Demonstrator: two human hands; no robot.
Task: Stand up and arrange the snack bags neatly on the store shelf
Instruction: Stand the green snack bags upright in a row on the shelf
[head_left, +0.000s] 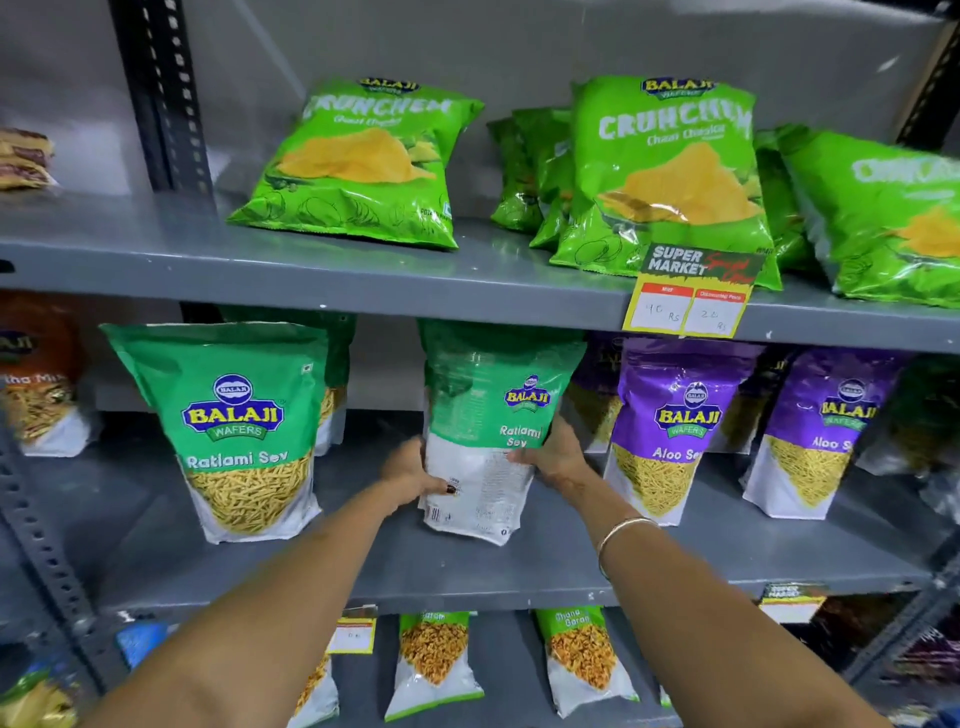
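Observation:
A green and white Ratlami Sev bag (488, 415) stands upright on the middle shelf (467, 566), its printed back facing me. My left hand (410, 475) grips its lower left edge and my right hand (556, 457) grips its lower right edge. Another Ratlami Sev bag (239, 431) stands upright to the left, front facing out, with one more partly hidden behind it. Purple Aloo Sev bags (670, 431) stand in a row to the right. On the upper shelf, green Crunchem chip bags (358, 161) lean back, one alone at the left and several clustered at the right.
A yellow price tag (691, 296) hangs from the upper shelf's front edge. Chana bags (431, 665) stand on the shelf below. Perforated metal uprights (166, 93) frame the bay at the left. An orange bag (36, 379) stands at the far left.

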